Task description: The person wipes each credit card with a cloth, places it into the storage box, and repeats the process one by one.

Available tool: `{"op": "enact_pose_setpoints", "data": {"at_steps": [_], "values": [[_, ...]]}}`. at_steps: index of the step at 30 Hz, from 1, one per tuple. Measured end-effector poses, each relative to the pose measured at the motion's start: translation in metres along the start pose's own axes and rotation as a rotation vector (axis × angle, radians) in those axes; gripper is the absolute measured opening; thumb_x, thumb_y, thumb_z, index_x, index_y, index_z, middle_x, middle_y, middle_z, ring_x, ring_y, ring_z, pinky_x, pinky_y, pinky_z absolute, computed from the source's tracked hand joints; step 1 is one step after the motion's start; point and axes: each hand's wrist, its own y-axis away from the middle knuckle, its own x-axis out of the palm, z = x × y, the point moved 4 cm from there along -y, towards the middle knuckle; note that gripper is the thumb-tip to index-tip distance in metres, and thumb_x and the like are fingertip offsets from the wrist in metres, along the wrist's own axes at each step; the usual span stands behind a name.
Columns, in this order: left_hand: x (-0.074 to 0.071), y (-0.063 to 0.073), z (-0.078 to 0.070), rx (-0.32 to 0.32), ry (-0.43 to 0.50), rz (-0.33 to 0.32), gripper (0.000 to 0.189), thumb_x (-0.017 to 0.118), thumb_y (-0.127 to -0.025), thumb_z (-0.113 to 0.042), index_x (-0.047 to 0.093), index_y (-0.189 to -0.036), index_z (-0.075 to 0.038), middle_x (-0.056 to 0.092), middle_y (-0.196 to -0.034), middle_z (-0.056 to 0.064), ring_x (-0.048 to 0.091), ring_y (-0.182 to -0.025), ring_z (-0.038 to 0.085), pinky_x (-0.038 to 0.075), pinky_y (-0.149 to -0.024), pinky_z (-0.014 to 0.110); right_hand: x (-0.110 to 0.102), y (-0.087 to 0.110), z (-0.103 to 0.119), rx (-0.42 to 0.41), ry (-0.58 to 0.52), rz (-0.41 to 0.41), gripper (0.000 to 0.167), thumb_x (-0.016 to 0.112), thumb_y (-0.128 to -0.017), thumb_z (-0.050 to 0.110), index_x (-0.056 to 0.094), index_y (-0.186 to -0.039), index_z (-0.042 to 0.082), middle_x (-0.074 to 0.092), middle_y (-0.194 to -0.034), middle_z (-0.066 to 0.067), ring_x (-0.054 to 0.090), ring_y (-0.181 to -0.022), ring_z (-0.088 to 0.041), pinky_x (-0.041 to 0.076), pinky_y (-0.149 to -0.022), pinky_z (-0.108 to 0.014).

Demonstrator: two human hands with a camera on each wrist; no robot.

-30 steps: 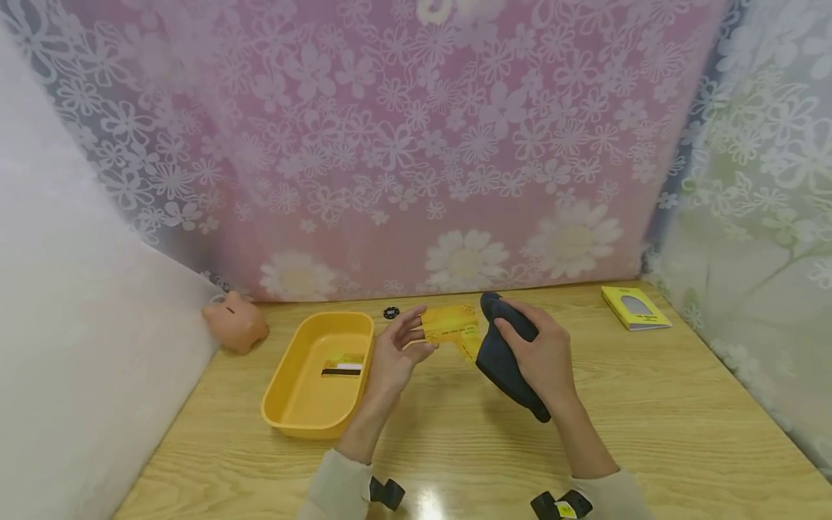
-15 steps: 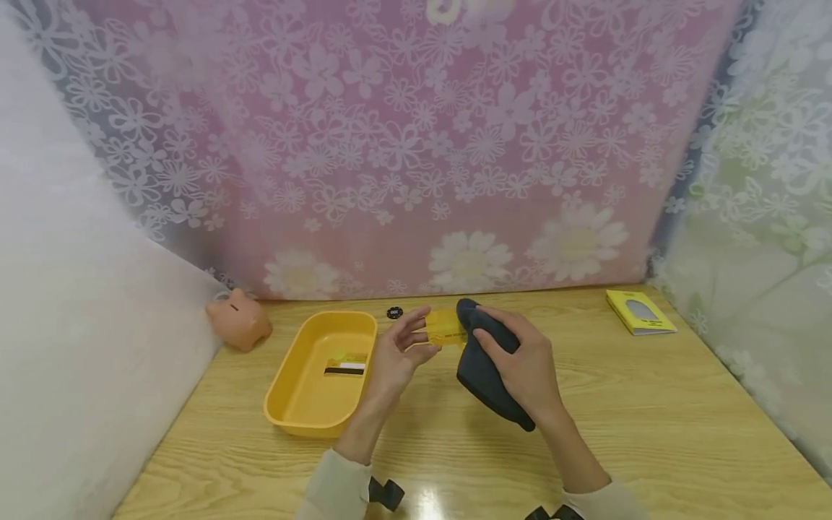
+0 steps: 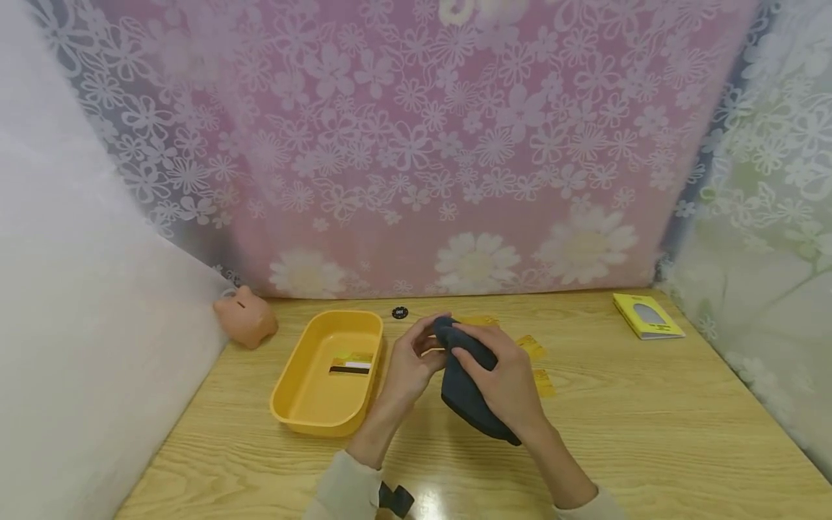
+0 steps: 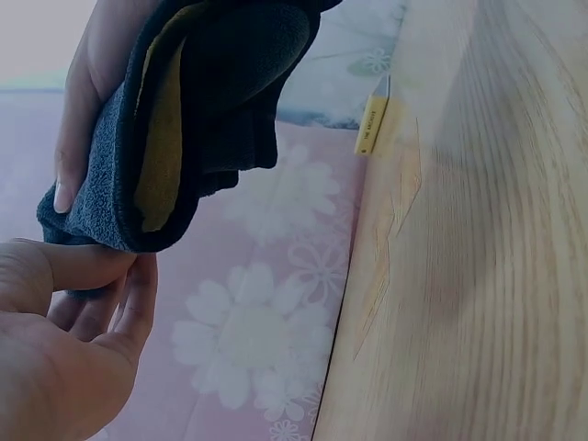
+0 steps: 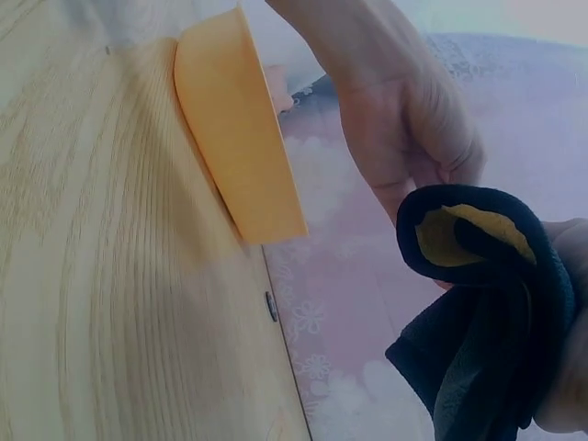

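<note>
My right hand (image 3: 503,368) grips a bunched dark blue cloth (image 3: 469,397), which wraps over a yellow card (image 4: 163,156). Only part of that card shows in the cloth's fold in the left wrist view; the head view hides it. My left hand (image 3: 404,370) pinches the card's left end between thumb and fingers, close against the cloth. Both hands are above the table. Several yellow cards (image 3: 543,383) lie on the table behind and beside my right hand, partly covered by it.
Left of my left hand stands a yellow tray (image 3: 305,383) with a card with a black stripe (image 3: 349,369) inside. A piggy bank (image 3: 245,318), a black poker chip (image 3: 399,313) and a yellow booklet (image 3: 647,316) sit toward the back of the wooden table (image 3: 650,433).
My right hand has moved left with the cloth, covering the card that showed between the hands. Several cards on the table have come into sight. The left hand has stayed nearly in place.
</note>
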Motion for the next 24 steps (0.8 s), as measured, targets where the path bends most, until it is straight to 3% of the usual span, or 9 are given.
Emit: {"op": "enact_pose_setpoints", "data": {"at_steps": [7, 14, 24], "values": [[-0.005, -0.001, -0.002, -0.016, -0.018, -0.040, 0.056, 0.076, -0.092, 0.001, 0.064, -0.143, -0.018, 0.063, -0.133, 0.010, 0.064, -0.114, 0.033, 0.061, -0.091, 0.033, -0.009, -0.003, -0.005, 0.068, 0.030, -0.035, 0.039, 0.081, -0.092, 0.012, 0.074, -0.130, 0.014, 0.072, -0.117, -0.007, 0.071, -0.102, -0.025, 0.063, -0.078, -0.040], [-0.012, -0.001, -0.005, -0.007, -0.008, -0.072, 0.056, 0.077, -0.091, 0.004, 0.065, -0.141, -0.016, 0.061, -0.136, 0.010, 0.061, -0.111, 0.027, 0.062, -0.089, 0.034, -0.022, -0.007, -0.016, 0.100, 0.054, -0.096, 0.037, 0.081, -0.093, 0.012, 0.074, -0.129, 0.013, 0.073, -0.118, -0.008, 0.072, -0.106, -0.029, 0.063, -0.084, -0.049], [-0.014, -0.001, 0.002, -0.063, 0.011, -0.098, 0.058, 0.073, -0.090, 0.011, 0.066, -0.141, -0.015, 0.057, -0.134, 0.013, 0.059, -0.111, 0.027, 0.062, -0.090, 0.036, -0.041, -0.008, -0.036, 0.196, 0.124, -0.148, 0.035, 0.079, -0.094, 0.015, 0.074, -0.129, 0.009, 0.072, -0.120, -0.016, 0.070, -0.106, -0.036, 0.062, -0.083, -0.056]]}}
